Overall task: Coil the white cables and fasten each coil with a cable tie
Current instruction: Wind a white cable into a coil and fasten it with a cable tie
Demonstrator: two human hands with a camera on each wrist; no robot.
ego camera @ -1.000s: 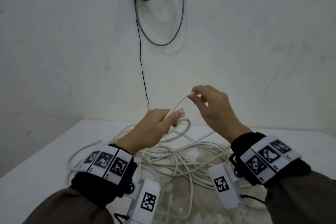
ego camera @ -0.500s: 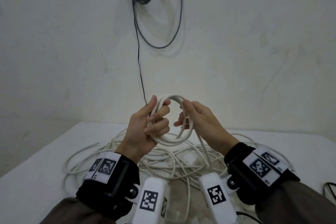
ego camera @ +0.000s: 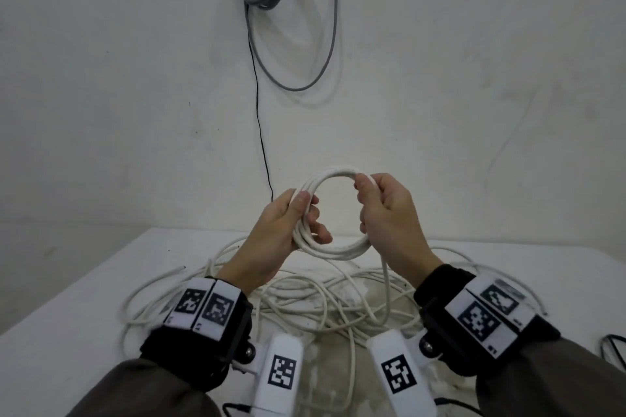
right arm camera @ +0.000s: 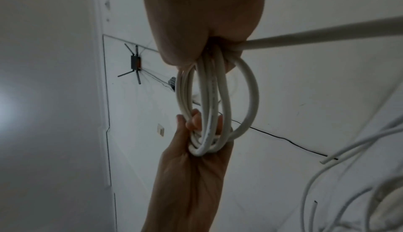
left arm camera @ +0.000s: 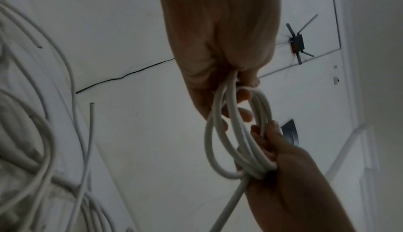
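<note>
Gripped on both sides: left hand (ego camera: 276,234) curled round the coil's (ego camera: 333,249) left arc, thumb over the strands, fingertips (ego camera: 320,235) poking through the ring; right hand (ego camera: 389,217) closed round the right arc, thumb pressed near the top. Grown since a second ago, when only a first small loop sat between pinching fingers; now several turns, bundled and held up between the hands, above the pile (ego camera: 305,301). Means coiling well under way, nowhere near done, no tie yet in sight. Ring plane faces the head camera, hole pointing toward the viewer; slightly oval, long axis running lower left to upper right. From below the right grip, a free strand (ego camera: 385,284) dropping straight down into the loose tangle on the table (ego camera: 84,298).
</note>
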